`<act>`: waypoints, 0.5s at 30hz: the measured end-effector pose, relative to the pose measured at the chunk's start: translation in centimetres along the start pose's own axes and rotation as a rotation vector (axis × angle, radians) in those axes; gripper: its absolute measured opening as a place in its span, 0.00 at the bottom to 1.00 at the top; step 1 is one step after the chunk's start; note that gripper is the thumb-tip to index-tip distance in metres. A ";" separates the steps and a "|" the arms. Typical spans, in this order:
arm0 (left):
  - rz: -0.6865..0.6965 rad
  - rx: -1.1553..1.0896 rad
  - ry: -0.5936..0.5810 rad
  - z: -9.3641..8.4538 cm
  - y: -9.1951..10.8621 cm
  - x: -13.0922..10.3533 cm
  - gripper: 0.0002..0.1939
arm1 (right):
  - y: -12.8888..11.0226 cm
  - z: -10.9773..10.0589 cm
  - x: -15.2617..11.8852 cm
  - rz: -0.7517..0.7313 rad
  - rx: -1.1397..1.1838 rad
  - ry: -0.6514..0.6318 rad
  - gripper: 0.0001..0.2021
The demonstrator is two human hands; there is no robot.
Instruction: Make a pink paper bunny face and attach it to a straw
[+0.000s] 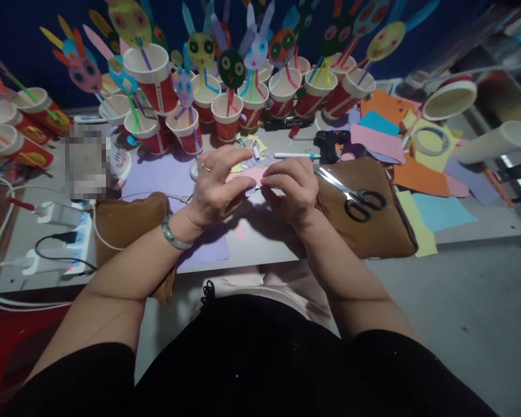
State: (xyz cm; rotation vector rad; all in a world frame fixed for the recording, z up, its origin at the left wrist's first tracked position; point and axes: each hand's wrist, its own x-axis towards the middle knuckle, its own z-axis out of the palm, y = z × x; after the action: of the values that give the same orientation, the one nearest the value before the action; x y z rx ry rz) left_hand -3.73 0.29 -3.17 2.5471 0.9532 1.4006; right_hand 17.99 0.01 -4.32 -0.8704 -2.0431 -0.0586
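A small pink paper piece (pixel 254 175) is between my two hands, above the table. My left hand (pixel 219 188), with a ring and a bangle, has its thumb tip against the paper's left side; its index finger arches above. My right hand (pixel 293 188) pinches the paper's right edge with bent fingers. My fingers partly hide the piece. Just behind the hands lie a white marker (pixel 296 156) and small paper scraps (pixel 245 165). Black-handled scissors (pixel 351 194) rest partly open on a brown cushion (pixel 369 231), right of my right hand.
Red-and-white paper cups (pixel 226 119) with paper rabbit faces on straws line the back. A black glue gun (pixel 330 145), colored paper sheets (pixel 445 208) and a tape roll (pixel 432 141) are to the right. A power strip (pixel 79 246) with cables and another brown cushion (pixel 128 220) are left.
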 end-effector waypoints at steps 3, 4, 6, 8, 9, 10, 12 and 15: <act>0.004 0.008 -0.006 0.0 -0.1 -0.1 0.10 | -0.1 -0.2 0.2 0.016 0.049 -0.001 0.04; -0.009 0.006 -0.017 0.0 -0.1 -0.1 0.10 | -0.1 -0.3 0.3 0.025 0.072 -0.003 0.04; -0.057 -0.006 -0.037 -0.1 0.1 0.1 0.12 | -0.3 -0.5 0.5 0.058 0.117 -0.004 0.05; -0.133 -0.049 -0.044 -0.1 0.4 0.5 0.13 | -0.6 -0.6 0.7 0.118 0.168 0.007 0.06; -0.185 -0.086 -0.044 -0.1 0.6 0.7 0.15 | -0.8 -0.6 0.8 0.163 0.204 0.010 0.06; -0.245 -0.135 -0.047 -0.1 0.8 1.0 0.17 | -1.0 -0.7 0.9 0.217 0.244 0.007 0.07; -0.396 -0.263 -0.067 0.0 1.2 1.5 0.22 | -1.3 -0.7 1.0 0.344 0.323 -0.017 0.10; -0.690 -0.544 -0.102 0.3 1.6 1.9 0.23 | -1.3 -0.6 1.2 0.499 0.439 -0.072 0.18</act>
State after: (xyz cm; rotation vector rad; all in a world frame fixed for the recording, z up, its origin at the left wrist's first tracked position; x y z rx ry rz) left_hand -2.03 0.12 -1.40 1.6500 1.0927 1.1019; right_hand 17.17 -0.54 -2.71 -1.0741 -1.7461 0.6768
